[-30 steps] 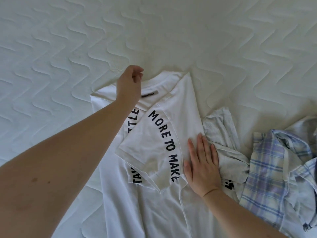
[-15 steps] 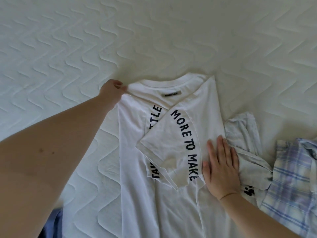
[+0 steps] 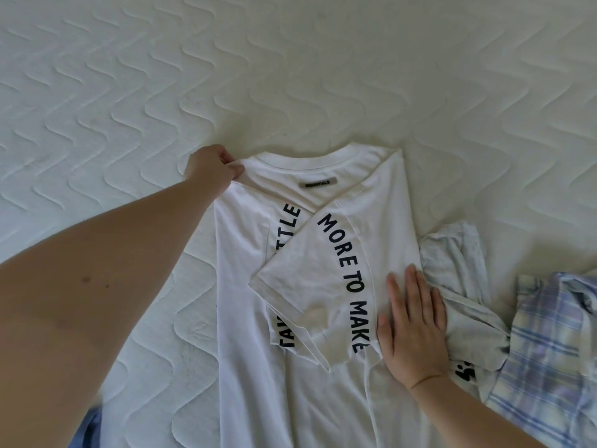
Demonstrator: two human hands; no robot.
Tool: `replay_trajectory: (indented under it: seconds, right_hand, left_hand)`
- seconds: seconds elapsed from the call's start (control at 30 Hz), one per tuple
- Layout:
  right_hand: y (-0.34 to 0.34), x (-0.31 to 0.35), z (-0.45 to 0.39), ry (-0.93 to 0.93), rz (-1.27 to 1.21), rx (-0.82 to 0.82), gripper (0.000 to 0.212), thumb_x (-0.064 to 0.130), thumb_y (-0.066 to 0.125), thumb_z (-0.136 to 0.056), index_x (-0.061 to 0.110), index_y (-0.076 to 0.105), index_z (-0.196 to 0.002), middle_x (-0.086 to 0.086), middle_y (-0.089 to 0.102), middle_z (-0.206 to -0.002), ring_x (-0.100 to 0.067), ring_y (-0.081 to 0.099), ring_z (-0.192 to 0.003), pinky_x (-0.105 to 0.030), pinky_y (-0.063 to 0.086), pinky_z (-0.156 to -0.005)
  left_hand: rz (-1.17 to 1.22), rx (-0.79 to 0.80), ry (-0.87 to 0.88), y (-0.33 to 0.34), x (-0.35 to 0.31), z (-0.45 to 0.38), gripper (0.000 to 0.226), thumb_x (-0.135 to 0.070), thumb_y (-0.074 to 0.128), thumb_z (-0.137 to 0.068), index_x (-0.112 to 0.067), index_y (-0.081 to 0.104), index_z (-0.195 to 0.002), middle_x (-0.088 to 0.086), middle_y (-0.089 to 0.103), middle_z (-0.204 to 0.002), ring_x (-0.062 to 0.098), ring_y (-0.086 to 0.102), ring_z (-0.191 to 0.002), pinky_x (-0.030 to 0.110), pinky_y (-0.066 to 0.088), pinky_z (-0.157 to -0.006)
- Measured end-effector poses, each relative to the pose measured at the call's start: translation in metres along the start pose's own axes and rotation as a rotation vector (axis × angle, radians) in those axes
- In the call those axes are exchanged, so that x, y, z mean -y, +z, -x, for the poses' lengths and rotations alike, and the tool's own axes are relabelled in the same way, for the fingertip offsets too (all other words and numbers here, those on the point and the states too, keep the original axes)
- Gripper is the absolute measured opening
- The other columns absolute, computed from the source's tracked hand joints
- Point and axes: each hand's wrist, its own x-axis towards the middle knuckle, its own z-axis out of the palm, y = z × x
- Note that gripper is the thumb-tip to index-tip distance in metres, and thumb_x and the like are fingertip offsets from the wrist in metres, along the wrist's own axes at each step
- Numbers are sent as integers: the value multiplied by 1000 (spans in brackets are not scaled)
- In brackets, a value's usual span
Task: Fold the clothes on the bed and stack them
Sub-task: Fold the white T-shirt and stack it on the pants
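Note:
A white T-shirt (image 3: 245, 286) with curved black lettering lies on the bed, collar away from me, a grey label at its neck. Its right side and sleeve are folded inward over the chest. My left hand (image 3: 211, 168) pinches the fabric at the shirt's left shoulder, next to the collar. My right hand (image 3: 412, 324) lies flat with straight fingers on the folded right edge, pressing it down.
The quilted white mattress (image 3: 290, 76) fills the view. A crumpled pale grey garment (image 3: 462, 279) lies right of the shirt, partly under my right hand. A blue and lilac plaid garment (image 3: 549, 350) sits at the right edge. Blue cloth (image 3: 90, 428) shows bottom left.
My left hand moved from above the collar to the shirt's left shoulder and took hold of the fabric there. My right hand stayed flat on the folded side.

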Motion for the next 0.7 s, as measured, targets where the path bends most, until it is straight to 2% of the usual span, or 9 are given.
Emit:
replay_trajectory:
  seconds: [0.07,0.1,0.13,0.2,0.27,0.33,0.53,0.7]
  right_hand:
    - [0,0,0,0,1,6,63,37,31,-92,13,31,-151,-15,13,-162,-27,17,-149,-50,16,-119]
    - [0,0,0,1,3,10,63,37,31,-92,14,30,-151,-14,12,-162,-27,17,-149,-49,16,-119]
    - [0,0,0,2,5,15,64,37,31,-92,14,30,-152,-14,12,-162,-27,16,-149,-50,16,-119]
    - [1,-1,0,3,9,24,64,37,30,-92,15,29,-152,-14,11,-162,-27,16,-149,-50,17,-119]
    - [2,-2,0,4,13,28,64,37,30,-92,15,28,-152,-13,11,-162,-26,15,-149,-50,17,-119]
    - [3,-3,1,4,10,24,64,37,30,-92,15,29,-152,-13,11,-162,-26,15,-149,-50,16,-119]
    - [4,-3,0,1,0,15,64,37,30,-91,15,28,-152,-13,12,-162,-26,15,-149,-47,13,-120]
    - [3,-2,0,6,-6,11,65,37,31,-90,15,29,-151,-13,13,-162,-26,16,-149,-48,13,-120]
  left_hand:
    - [-177,-166,179,3,-3,10,25,-34,68,-87,-15,60,-100,8,58,-103,30,53,-99,41,42,-83]
    - [-213,-234,320,5,-7,16,23,-32,65,-90,-13,60,-101,11,58,-104,33,53,-99,43,41,-84]
    - [-226,-223,465,7,-13,22,21,-31,61,-93,-11,62,-102,12,60,-103,35,55,-98,43,41,-84]
    - [-251,41,673,14,-27,35,23,-34,55,-97,-14,67,-103,8,63,-100,31,57,-96,40,41,-84]
    - [-277,329,701,20,-39,46,22,-40,59,-94,-21,66,-103,-1,60,-98,23,55,-99,37,40,-86]
    - [-267,426,688,25,-47,50,20,-39,64,-91,-24,66,-104,-4,57,-100,20,52,-104,36,40,-91]
    - [-313,429,808,36,-54,59,12,-32,66,-90,-21,66,-96,-11,50,-91,16,50,-99,29,33,-81]
    - [-170,286,858,37,-54,71,7,-18,70,-87,-12,69,-89,-9,52,-84,20,57,-87,27,38,-75]
